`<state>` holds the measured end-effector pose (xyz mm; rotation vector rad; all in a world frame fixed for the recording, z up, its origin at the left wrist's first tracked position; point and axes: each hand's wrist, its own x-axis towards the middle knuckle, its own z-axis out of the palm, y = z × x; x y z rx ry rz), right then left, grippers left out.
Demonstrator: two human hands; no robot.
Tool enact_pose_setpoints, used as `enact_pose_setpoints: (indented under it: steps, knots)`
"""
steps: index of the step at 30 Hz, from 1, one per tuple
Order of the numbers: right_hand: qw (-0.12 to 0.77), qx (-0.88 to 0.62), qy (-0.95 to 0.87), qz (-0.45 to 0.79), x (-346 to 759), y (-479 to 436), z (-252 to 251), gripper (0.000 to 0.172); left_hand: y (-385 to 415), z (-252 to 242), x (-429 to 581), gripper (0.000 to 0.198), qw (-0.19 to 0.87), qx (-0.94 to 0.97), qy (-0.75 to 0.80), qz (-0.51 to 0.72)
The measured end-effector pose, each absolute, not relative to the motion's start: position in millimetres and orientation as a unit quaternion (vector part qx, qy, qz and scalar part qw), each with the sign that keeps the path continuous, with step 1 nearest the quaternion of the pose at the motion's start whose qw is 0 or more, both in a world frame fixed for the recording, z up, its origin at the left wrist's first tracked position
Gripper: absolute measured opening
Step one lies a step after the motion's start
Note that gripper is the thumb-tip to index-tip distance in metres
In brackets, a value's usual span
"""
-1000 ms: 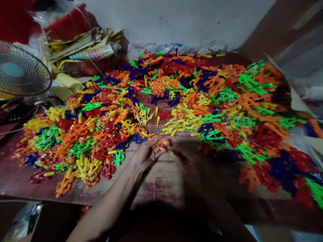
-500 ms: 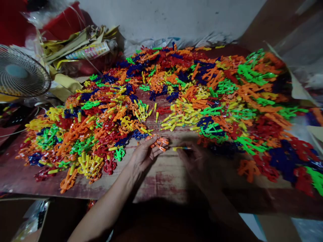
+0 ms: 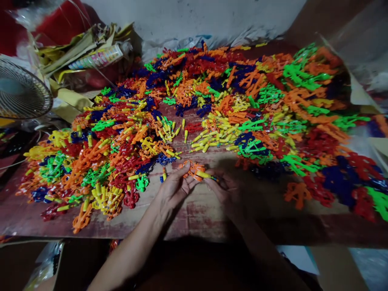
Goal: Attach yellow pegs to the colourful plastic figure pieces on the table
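Observation:
My left hand (image 3: pixel 178 186) is closed on an orange plastic piece (image 3: pixel 190 169) with thin arms, held just above the wooden table (image 3: pixel 194 218). Between the fingertips of my right hand (image 3: pixel 222 190) is a small yellow stick-shaped piece (image 3: pixel 203 174) with a darker tip. Its yellow end overlaps the orange piece; whether it is seated in it I cannot tell. Beyond the hands lies a loose group of similar yellow pieces (image 3: pixel 212 135). Left of my left hand, a yellow piece (image 3: pixel 164 175) lies by the heap.
Heaps of orange, red, green, blue and yellow plastic pieces spread over the left (image 3: pixel 91 161) and right (image 3: pixel 273 117) of the table. A fan (image 3: pixel 22 91) stands at the far left, near a red container (image 3: pixel 62 22) and crumpled yellow paper (image 3: pixel 72 100). A pale wall (image 3: pixel 206 18) rises behind.
My right hand has brought the yellow piece leftward, onto the orange piece in my left hand. The camera view has shifted slightly. A yellow piece now shows left of my left hand.

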<state>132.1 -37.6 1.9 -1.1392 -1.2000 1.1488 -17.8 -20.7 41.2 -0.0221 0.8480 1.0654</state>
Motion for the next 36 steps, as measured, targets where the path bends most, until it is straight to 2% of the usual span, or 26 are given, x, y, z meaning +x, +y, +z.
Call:
enact_pose_setpoints:
  steps: [3,9,21,27,36]
  knots:
    - [0.552,-0.465,-0.540,0.433,133.0,-42.0,-3.3,0.008,-21.0,41.6,-16.3,0.021,0.774,-0.027,0.401,0.489]
    - [0.562,-0.446,-0.624,0.307,134.9,-51.4,-7.5,0.027,-20.4,41.0,-10.1,0.018,0.788,-0.081,0.391,0.468]
    - [0.586,-0.461,-0.585,0.317,137.7,-55.7,4.8,0.024,-24.4,30.6,-1.4,0.021,0.810,-0.118,0.356,0.451]
    - [0.584,-0.451,-0.602,0.304,140.8,-57.1,3.9,0.030,-26.5,29.9,-0.5,0.024,0.815,-0.101,0.343,0.456]
    - [0.538,-0.458,-0.684,0.182,147.1,-57.5,2.3,0.029,-28.6,30.6,7.1,0.025,0.783,-0.010,0.381,0.491]
